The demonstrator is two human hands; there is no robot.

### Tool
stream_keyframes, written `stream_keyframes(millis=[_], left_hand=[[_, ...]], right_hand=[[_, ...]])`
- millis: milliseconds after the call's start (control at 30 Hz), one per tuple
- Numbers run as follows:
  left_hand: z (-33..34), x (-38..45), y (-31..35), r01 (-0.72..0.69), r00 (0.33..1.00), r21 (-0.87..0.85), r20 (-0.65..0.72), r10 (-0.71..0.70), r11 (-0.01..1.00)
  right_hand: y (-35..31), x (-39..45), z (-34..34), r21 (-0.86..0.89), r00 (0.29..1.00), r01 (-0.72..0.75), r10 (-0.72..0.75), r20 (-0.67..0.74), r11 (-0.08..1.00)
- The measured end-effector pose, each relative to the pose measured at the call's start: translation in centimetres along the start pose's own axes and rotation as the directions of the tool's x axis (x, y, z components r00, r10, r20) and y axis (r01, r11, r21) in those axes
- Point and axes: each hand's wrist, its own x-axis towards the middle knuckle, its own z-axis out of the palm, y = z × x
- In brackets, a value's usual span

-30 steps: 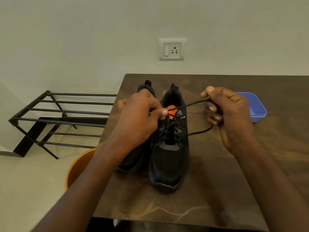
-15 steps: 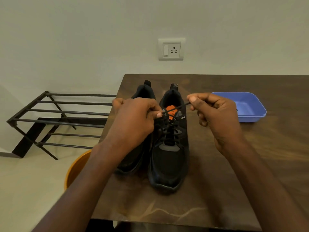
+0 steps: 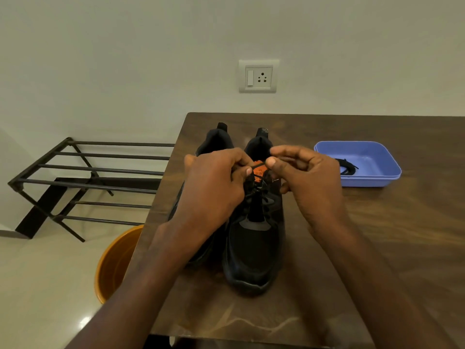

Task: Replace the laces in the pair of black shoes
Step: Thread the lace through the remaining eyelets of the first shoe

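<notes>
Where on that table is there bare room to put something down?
Bare wood lies on the table right of the right hand and in front of the blue tray, and along the near edge before the shoes. It is crowded at the shoes' tongues, where both hands, left hand included, work the lace.

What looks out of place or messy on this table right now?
Little stands out. The two black shoes stand upright side by side on the table. A loose black lace lies bunched in the blue tray. Nothing looks spilled or damaged.
</notes>
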Motion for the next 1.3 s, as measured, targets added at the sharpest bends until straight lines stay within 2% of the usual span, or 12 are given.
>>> stream_keyframes(millis=[67,133,300,400,433,500,567,800,967,1067,1133,1300], left_hand=[[0.0,0.1,-0.1,0.006,0.999,0.008,-0.032,-0.006,1.000],[-0.1,0.1,0.2,0.017,0.999,-0.044,-0.035,-0.018,0.999],[0.8,-0.1,0.7,0.058,0.997,-0.282,-0.033,-0.070,0.958],[1.7,-0.3,0.7,0.074,0.991,-0.306,-0.080,-0.103,0.949],[2.0,-0.3,0.6,0.065,0.989,-0.291,-0.106,-0.099,0.955],[2.4,-0.2,0.6,0.055,0.985,-0.262,-0.144,-0.095,0.964],[2.7,-0.1,0.4,0.030,0.982,-0.215,-0.176,-0.069,0.976],[3.3,0.5,-0.1,-0.066,0.989,-0.072,-0.134,0.056,0.995],[3.7,0.9,-0.8,-0.079,0.993,-0.031,-0.094,0.076,0.996],[3.6,1.5,-0.6,-0.089,0.996,0.013,0.001,0.088,0.996],[3.6,1.8,-0.9,-0.071,0.996,0.005,0.049,0.070,0.997],[3.6,2.6,-1.5,0.031,0.984,-0.141,0.179,-0.006,0.990]], right_hand=[[0.2,0.3,-0.2,0.011,0.997,-0.044,0.045,-0.068,0.999],[0.3,0.4,-0.3,-0.032,0.999,-0.038,0.037,-0.034,0.999],[-0.1,0.2,0.6,-0.162,0.988,0.145,-0.134,0.081,0.976],[0.4,0.4,0.9,-0.227,0.983,0.183,-0.172,0.067,0.957],[0.8,0.6,0.8,-0.316,0.979,0.204,-0.193,0.065,0.927],[1.8,0.9,0.5,-0.568,0.971,0.235,-0.212,0.107,0.789],[2.4,1.2,0.2,-0.698,0.976,0.218,-0.168,0.141,0.682],[2.5,1.4,-0.2,-0.647,0.967,0.224,-0.085,0.239,0.729],[2.8,1.7,-0.6,-0.577,0.982,0.176,-0.100,0.161,0.798],[2.9,1.8,-1.0,-0.538,0.985,0.160,-0.096,0.145,0.827],[3.0,1.8,-1.2,-0.511,0.986,0.146,-0.082,0.146,0.847],[2.8,1.7,-1.1,-0.462,0.988,0.130,-0.075,0.137,0.877]])
